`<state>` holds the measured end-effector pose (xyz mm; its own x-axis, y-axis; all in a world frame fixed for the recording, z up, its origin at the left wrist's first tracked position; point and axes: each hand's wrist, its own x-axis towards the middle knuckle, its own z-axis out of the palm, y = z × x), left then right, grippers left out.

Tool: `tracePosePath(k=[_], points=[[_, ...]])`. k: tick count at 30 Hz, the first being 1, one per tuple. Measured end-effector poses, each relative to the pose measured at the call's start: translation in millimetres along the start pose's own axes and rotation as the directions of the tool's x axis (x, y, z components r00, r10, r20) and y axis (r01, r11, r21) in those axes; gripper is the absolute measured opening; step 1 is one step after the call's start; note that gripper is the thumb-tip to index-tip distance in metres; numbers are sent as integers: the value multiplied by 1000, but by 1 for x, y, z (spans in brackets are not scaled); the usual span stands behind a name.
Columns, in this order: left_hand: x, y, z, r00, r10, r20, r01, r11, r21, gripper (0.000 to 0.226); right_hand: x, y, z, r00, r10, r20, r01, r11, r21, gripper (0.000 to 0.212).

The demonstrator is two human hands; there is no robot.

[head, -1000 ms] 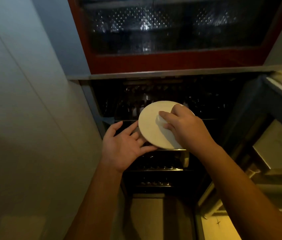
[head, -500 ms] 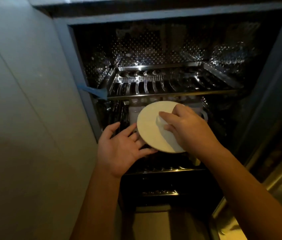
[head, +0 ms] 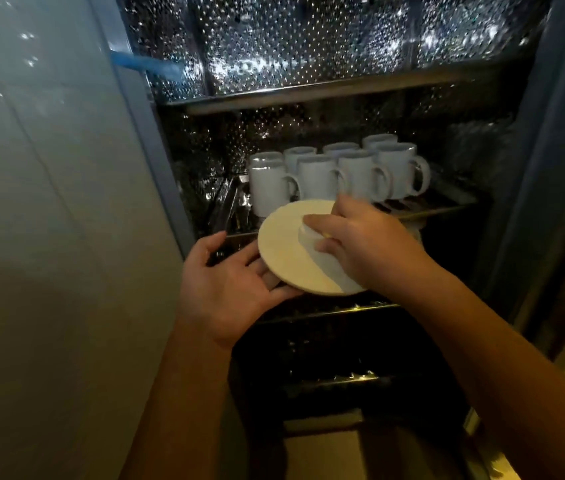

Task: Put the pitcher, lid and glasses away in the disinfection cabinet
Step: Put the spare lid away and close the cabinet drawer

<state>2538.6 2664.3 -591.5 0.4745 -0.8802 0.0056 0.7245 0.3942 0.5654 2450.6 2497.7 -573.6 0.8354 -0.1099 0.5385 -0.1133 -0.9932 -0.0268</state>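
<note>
A round cream-coloured lid (head: 288,251) with a white knob is held tilted in front of the open disinfection cabinet (head: 326,95). My right hand (head: 367,244) grips the knob from the right. My left hand (head: 229,289) touches the lid's lower left rim with fingers spread and mostly straight. Several white mugs with handles (head: 339,174) stand in two rows on the wire rack just behind the lid. No pitcher shows.
A pale tiled wall (head: 49,202) closes off the left side. The cabinet has a dimpled shiny lining (head: 291,39), a metal shelf rail above the mugs and darker wire racks (head: 333,313) below the lid. A dark door frame (head: 544,168) runs down the right.
The view has tilted up and nearer to the cabinet, bringing the rack of mugs into sight. Both hands keep the same hold on the lid.
</note>
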Motion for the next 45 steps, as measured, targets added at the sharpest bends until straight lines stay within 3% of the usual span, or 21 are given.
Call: tracePosePath(k=[8, 18, 27, 32, 36, 45], points=[[3, -25, -30, 990, -37, -136, 42, 999, 33, 65, -23, 7, 35, 994, 47, 100, -48, 999, 4, 43], [8, -37, -59, 962, -33, -271, 46, 998, 40, 59, -36, 6, 75, 990, 44, 130, -49, 998, 34, 45], [21, -43, -74, 952, -23, -306, 36, 999, 37, 64, -32, 22, 95, 979, 70, 189, -80, 996, 46, 45], [36, -55, -83, 930, 26, -366, -32, 999, -11, 47, -30, 36, 119, 982, 70, 173, -80, 995, 53, 43], [52, -60, -94, 909, 54, -413, -76, 996, -36, 45, -29, 48, 139, 989, 56, 139, -72, 991, 112, 38], [73, -58, -110, 908, 48, -416, -95, 991, -93, 43, -6, 66, 159, 974, 139, 179, -148, 988, 38, 43]])
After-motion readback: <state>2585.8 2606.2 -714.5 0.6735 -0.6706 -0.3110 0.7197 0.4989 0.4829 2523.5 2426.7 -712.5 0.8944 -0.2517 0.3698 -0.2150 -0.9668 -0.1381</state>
